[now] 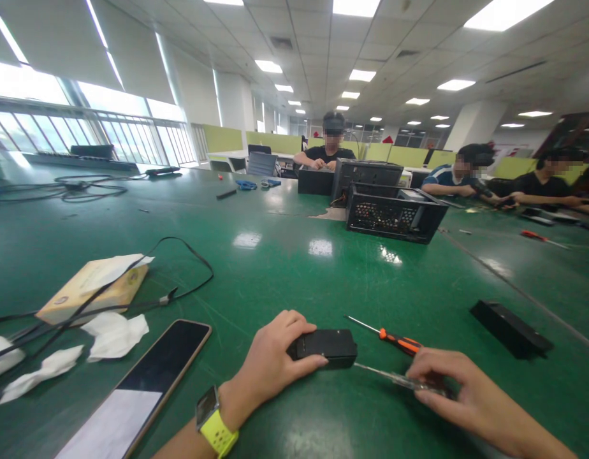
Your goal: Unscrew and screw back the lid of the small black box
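My left hand (280,350) is wrapped round a small black box (335,347), thumb along its near side and fingers over the top. In my right hand (447,386) is a screwdriver (394,377) with a clear handle. Its thin shaft points left, and the tip is at the right end of the box; whether it touches cannot be made out. Just beyond lies another screwdriver (399,341) with an orange and black handle. A long black block (512,328) rests farther right on the green table.
Left of me lie a phone (155,376), crumpled tissues (115,335), a tissue pack (98,287) and a looping black cable (199,255). Black computer cases (394,210) stand farther off. Co-workers sit beyond and to the right. A red screwdriver (538,237) lies near them.
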The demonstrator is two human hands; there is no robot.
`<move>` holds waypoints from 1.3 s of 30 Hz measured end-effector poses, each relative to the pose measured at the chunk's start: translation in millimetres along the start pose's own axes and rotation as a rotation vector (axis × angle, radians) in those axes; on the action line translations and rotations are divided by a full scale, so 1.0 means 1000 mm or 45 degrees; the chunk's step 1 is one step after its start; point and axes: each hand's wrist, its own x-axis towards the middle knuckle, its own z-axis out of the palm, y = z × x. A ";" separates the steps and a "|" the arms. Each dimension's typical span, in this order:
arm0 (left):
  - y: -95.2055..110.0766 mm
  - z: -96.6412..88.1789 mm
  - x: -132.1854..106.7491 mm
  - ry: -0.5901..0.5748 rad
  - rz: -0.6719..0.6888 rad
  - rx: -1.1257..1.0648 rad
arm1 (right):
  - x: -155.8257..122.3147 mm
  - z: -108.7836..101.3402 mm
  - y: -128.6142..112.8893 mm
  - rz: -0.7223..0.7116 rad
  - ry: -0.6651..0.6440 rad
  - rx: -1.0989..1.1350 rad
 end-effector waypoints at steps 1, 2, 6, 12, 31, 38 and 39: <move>0.000 0.000 0.000 0.005 -0.004 -0.019 | 0.001 0.001 -0.001 -0.002 -0.001 -0.003; -0.001 0.001 0.000 0.007 -0.010 -0.043 | 0.001 0.002 -0.002 -0.003 -0.001 -0.001; -0.002 0.001 -0.001 0.010 -0.047 -0.133 | 0.003 0.004 -0.004 -0.014 0.029 0.014; -0.001 -0.001 0.000 0.002 -0.064 -0.074 | 0.003 0.009 -0.005 -0.033 0.073 -0.040; 0.000 -0.003 0.002 -0.066 -0.152 -0.187 | 0.005 0.009 0.008 -0.004 0.158 0.224; 0.000 -0.003 0.002 -0.069 -0.156 -0.184 | 0.008 0.014 0.011 0.000 0.215 0.236; 0.001 -0.003 0.002 -0.075 -0.161 -0.187 | 0.009 0.015 0.011 0.002 0.243 0.226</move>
